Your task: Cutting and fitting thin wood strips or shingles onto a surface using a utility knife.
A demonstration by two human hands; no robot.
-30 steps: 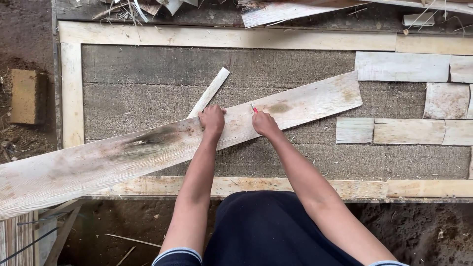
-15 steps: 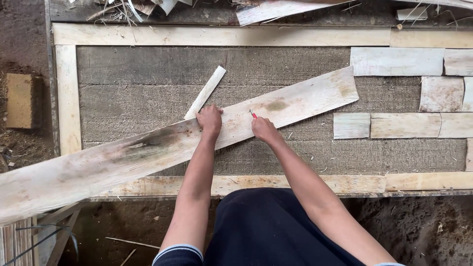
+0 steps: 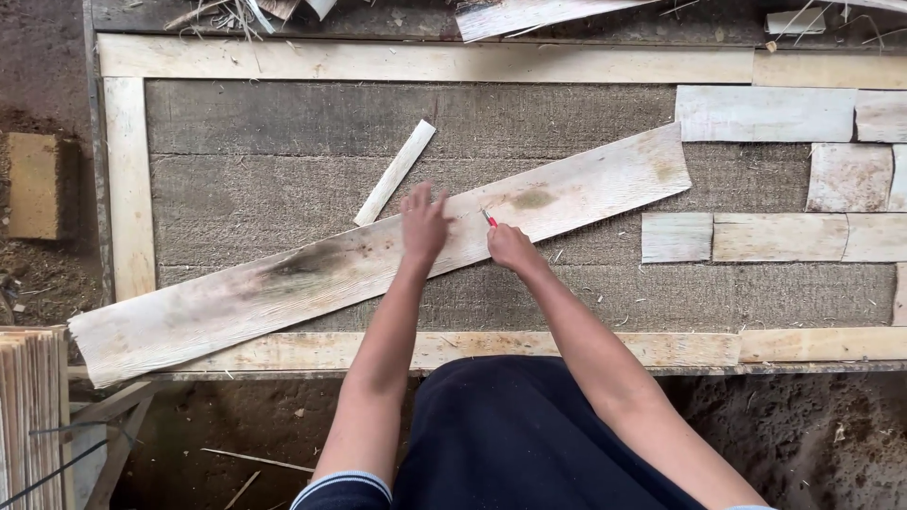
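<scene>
A long pale strip of dried sheath [image 3: 312, 274] lies slantwise across a grey fibre mat [image 3: 283, 132] bordered by pale strips. My left hand [image 3: 422, 222] rests flat on the long strip near its middle, fingers spread. My right hand [image 3: 511, 246] is closed on a small red-handled cutter [image 3: 488, 218] whose tip touches the strip just right of the left hand. A short narrow offcut [image 3: 397, 171] lies on the mat above the left hand.
Several cut rectangular pieces [image 3: 765, 113] are laid on the mat at the right. A stack of strips [image 3: 33, 416] sits at the lower left, a block [image 3: 33, 184] on the dirt at the left, scraps [image 3: 529, 14] along the top.
My left hand has lifted slightly and spread its fingers on the strip. The right hand with the cutter stays at almost the same spot on the strip.
</scene>
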